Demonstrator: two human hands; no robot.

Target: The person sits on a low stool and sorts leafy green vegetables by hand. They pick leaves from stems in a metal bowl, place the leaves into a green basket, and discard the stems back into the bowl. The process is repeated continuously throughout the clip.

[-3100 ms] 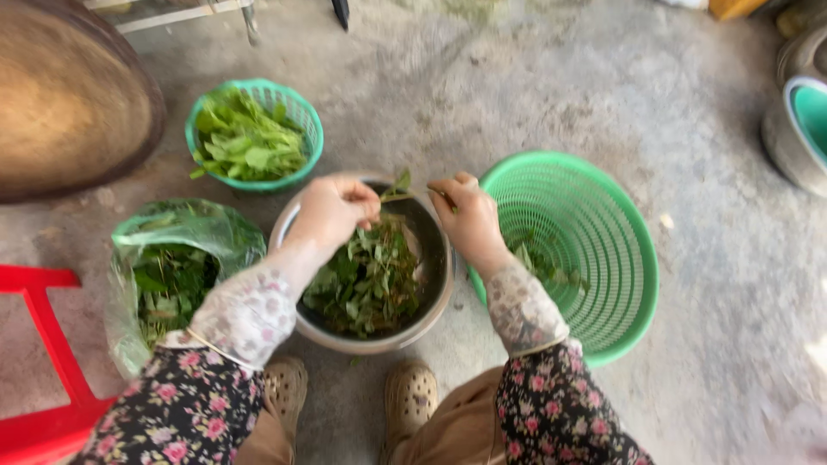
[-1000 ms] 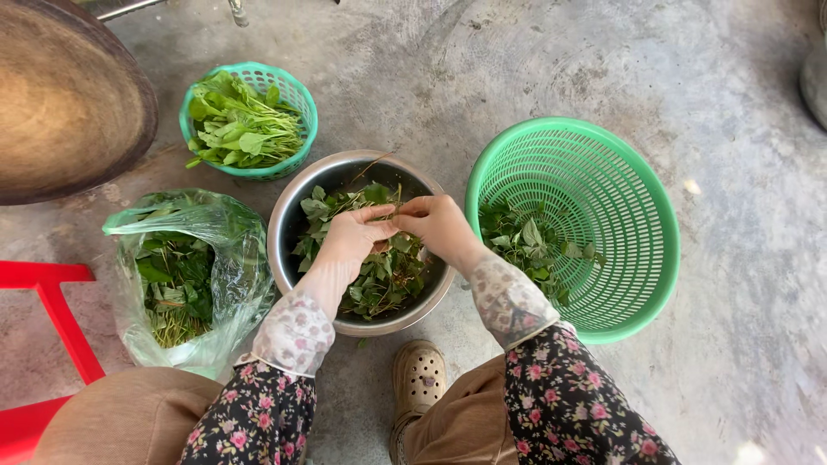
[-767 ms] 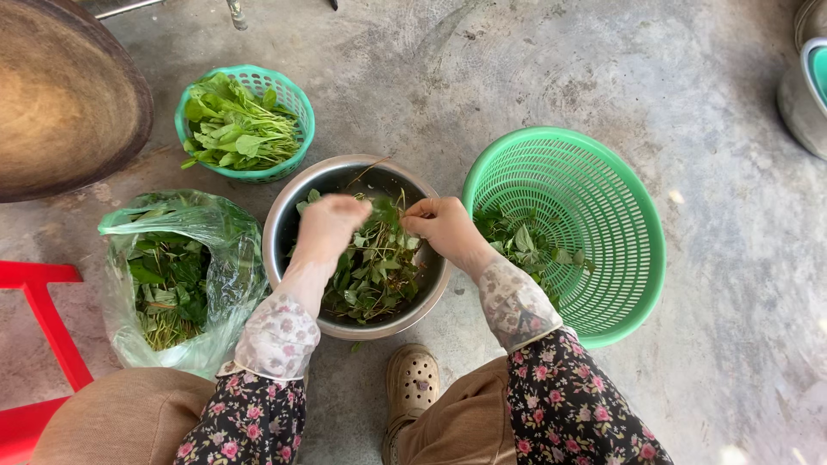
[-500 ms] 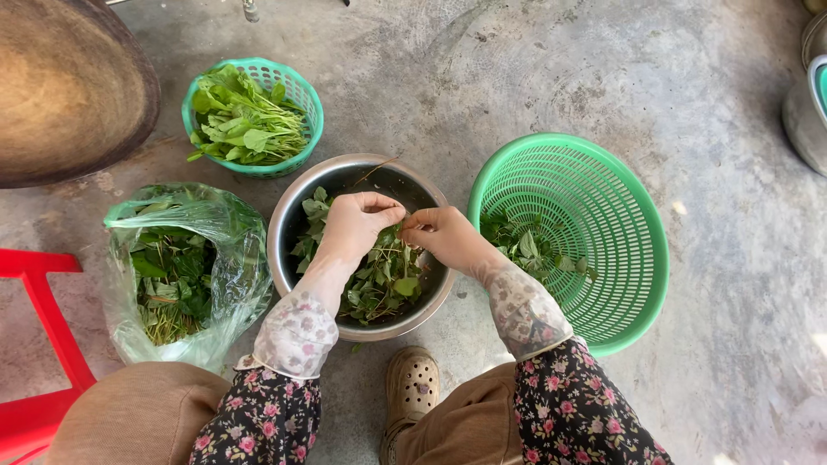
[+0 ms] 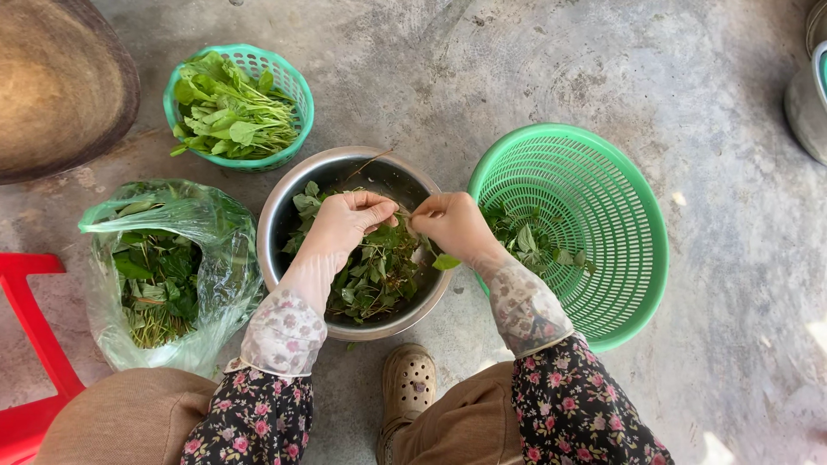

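Hands (image 5: pixel 349 220) pinching stem (image 5: pixel 405 213) over bowl (image 5: pixel 280 202)

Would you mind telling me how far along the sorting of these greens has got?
Done: the small basket is heaped with picked leaves, and a few lie in the big basket. In hand: the left hand and right hand pinch a thin stem over the metal bowl. Left: the bowl holds plenty of greens, and the plastic bag holds more.

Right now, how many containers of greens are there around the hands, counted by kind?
Green plastic baskets: 2, the small basket and the large basket
Metal bowl: 1
Clear plastic bag: 1
Total: 4
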